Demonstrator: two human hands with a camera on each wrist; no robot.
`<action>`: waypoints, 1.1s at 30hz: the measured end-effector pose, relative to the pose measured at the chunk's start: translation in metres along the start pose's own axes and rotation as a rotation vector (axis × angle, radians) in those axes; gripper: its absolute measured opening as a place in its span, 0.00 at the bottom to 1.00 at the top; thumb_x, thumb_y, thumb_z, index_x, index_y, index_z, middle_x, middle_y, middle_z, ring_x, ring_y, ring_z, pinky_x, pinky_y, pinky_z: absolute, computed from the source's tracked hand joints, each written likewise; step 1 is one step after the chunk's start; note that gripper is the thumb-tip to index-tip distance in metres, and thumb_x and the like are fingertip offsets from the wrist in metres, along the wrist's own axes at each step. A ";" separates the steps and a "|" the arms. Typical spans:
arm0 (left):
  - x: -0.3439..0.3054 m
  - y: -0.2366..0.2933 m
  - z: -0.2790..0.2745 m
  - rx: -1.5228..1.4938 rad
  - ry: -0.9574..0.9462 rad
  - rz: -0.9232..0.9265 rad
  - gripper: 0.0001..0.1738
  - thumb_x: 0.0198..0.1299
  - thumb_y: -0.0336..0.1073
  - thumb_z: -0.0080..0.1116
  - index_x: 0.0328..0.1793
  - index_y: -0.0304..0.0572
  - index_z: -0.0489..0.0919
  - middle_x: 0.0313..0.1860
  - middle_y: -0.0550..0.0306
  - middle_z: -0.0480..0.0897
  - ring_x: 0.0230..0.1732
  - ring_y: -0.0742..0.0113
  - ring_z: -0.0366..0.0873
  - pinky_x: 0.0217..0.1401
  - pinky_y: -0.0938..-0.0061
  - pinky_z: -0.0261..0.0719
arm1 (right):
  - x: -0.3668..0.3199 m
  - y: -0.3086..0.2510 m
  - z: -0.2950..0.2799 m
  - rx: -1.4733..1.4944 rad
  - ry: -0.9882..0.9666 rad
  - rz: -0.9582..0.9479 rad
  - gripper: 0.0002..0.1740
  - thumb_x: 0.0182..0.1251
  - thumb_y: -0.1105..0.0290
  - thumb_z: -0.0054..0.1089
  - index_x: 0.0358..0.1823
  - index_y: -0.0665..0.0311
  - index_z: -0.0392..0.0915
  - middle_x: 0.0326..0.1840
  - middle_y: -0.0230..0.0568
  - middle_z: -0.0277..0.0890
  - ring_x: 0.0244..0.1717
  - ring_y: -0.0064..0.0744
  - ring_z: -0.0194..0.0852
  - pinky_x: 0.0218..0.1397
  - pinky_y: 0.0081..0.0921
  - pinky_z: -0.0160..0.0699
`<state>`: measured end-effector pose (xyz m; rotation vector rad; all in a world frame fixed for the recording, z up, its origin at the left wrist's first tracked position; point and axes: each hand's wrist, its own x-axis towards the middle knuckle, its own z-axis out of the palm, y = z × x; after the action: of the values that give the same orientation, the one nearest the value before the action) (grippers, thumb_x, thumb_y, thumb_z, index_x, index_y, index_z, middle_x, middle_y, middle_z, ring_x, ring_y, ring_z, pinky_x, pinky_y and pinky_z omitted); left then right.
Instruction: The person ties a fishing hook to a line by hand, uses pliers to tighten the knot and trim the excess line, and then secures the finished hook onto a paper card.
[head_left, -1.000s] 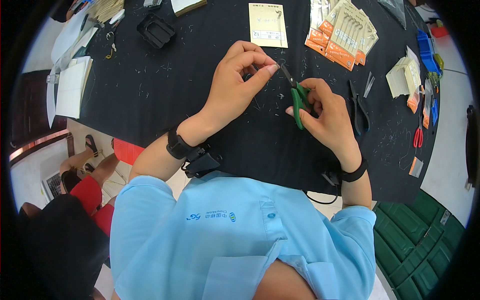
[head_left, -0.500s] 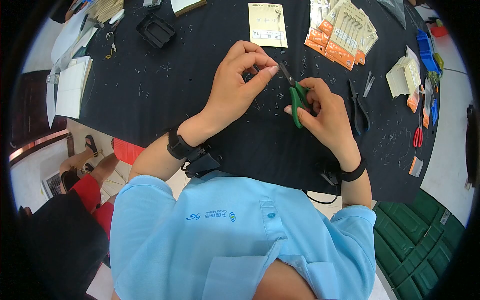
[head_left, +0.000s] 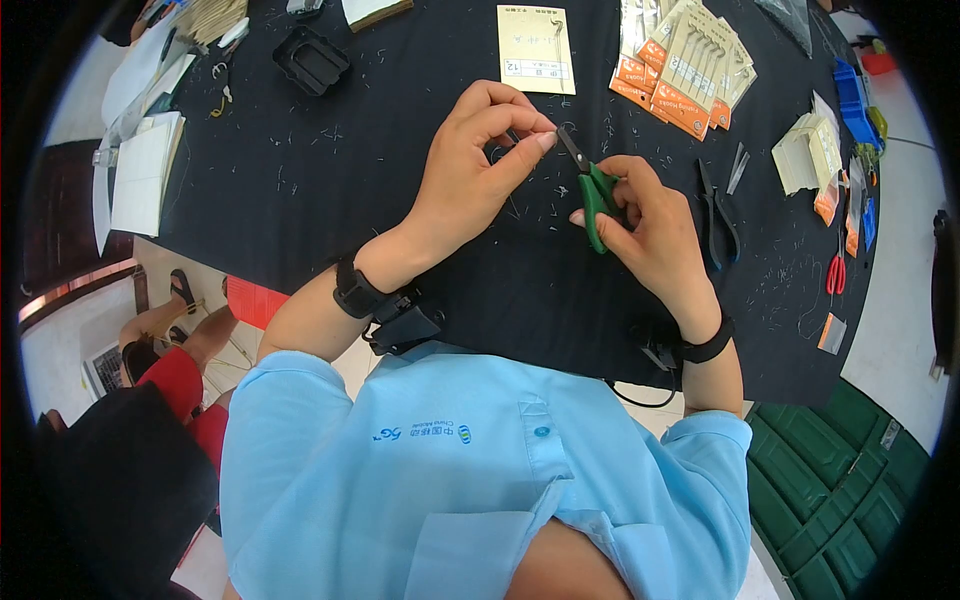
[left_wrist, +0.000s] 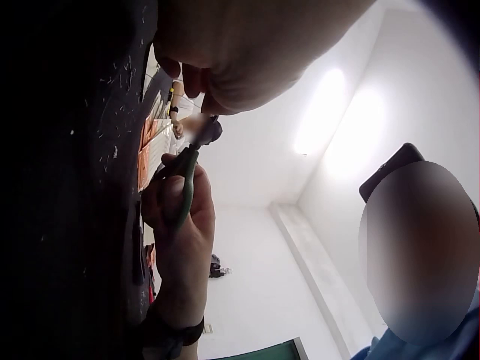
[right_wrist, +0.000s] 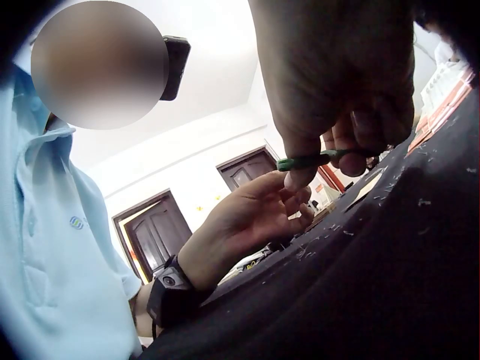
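In the head view, my left hand [head_left: 480,145] pinches a tiny item between thumb and forefinger; the fingertips hide most of it, and I cannot tell its kind. My right hand [head_left: 650,220] grips a pair of green-handled scissors [head_left: 597,205], thumb on one handle and fingers curled about the other. The dark scissor blades point up and left, their tips right beside the left fingertips. In the left wrist view the scissors [left_wrist: 187,187] rise from the right hand toward the left. The right wrist view shows the green handle [right_wrist: 304,161] across the right fingers.
Fishing hook packets [head_left: 690,65] lie fanned beyond the right hand, with a labelled card [head_left: 536,50] left of them. Black pliers [head_left: 716,215] rest right of that hand. A black tray [head_left: 312,62] sits far left. Line scraps litter the black tablecloth [head_left: 350,180].
The scissor handles and right thumb have shifted very slightly up and left, the tips staying beside the left fingertips. The left hand keeps its pinch almost unmoved.
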<state>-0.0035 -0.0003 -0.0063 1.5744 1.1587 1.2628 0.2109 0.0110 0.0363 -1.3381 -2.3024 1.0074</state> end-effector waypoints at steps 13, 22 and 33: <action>0.000 0.001 -0.002 -0.050 -0.008 -0.056 0.09 0.62 0.33 0.59 0.45 0.39 0.82 0.47 0.62 0.71 0.45 0.76 0.71 0.48 0.81 0.70 | 0.000 0.006 0.008 0.061 0.082 -0.080 0.21 0.54 0.72 0.68 0.47 0.64 0.70 0.17 0.33 0.71 0.15 0.17 0.58 0.20 0.18 0.53; 0.001 0.003 -0.002 -0.128 -0.028 -0.179 0.10 0.62 0.36 0.60 0.45 0.40 0.82 0.46 0.64 0.71 0.45 0.78 0.71 0.48 0.83 0.69 | 0.001 0.003 0.002 0.045 -0.003 -0.018 0.23 0.57 0.64 0.67 0.50 0.63 0.68 0.22 0.41 0.74 0.22 0.33 0.76 0.26 0.24 0.70; -0.001 0.002 0.002 0.085 0.076 -0.003 0.07 0.61 0.33 0.61 0.42 0.39 0.81 0.45 0.62 0.71 0.42 0.78 0.70 0.42 0.83 0.69 | 0.001 0.001 0.004 0.092 -0.008 0.001 0.21 0.58 0.67 0.66 0.50 0.64 0.69 0.23 0.41 0.74 0.22 0.33 0.77 0.26 0.24 0.70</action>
<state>-0.0017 -0.0016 -0.0053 1.5976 1.2766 1.2968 0.2090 0.0105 0.0330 -1.3018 -2.2319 1.1064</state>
